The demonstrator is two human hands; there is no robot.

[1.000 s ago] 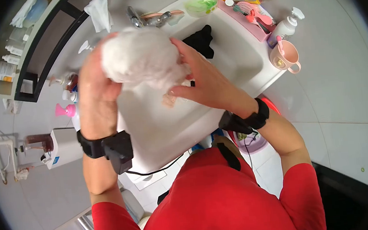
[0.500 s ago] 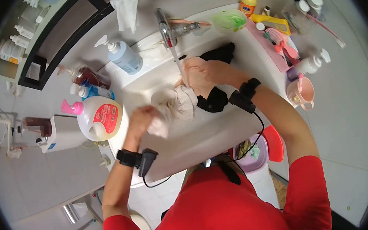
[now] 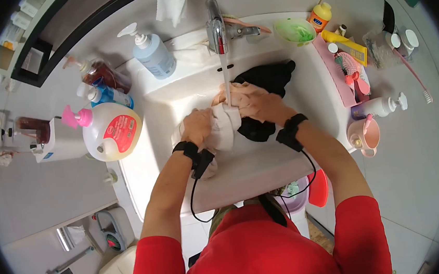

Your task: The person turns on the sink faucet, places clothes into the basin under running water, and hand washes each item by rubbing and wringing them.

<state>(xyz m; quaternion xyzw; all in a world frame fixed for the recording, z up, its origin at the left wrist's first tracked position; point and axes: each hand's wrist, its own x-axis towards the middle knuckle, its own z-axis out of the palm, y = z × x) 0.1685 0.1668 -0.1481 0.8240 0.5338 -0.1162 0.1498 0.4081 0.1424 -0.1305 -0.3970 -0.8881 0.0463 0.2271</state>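
Observation:
Inside the sink, my left hand [image 3: 197, 126] is closed on a cream-white cloth [image 3: 224, 131], part of which hangs down below the wrist. My right hand [image 3: 268, 107] has its fingers bent round a peach-coloured cloth [image 3: 241, 92] that touches the white one. The two hands are a short way apart, below the tap [image 3: 216, 30]. A stream of water runs from it onto the cloths. Black fabric [image 3: 274, 77] lies behind and under my right hand. Much of the fingertips is hidden in the folds.
The sink [image 3: 149, 143] surrounds the hands. On its left stand a large detergent bottle [image 3: 112, 132] with a pink pump and a blue pump bottle [image 3: 154, 56]. To the right are a green bowl [image 3: 295, 31], a pink tray [image 3: 333, 69] and a pink cup [image 3: 364, 136].
My left hand has moved right and inward, bringing its end of the white cloth beside the peach cloth under the water. My right hand stays on the peach cloth. The view has shifted slightly.

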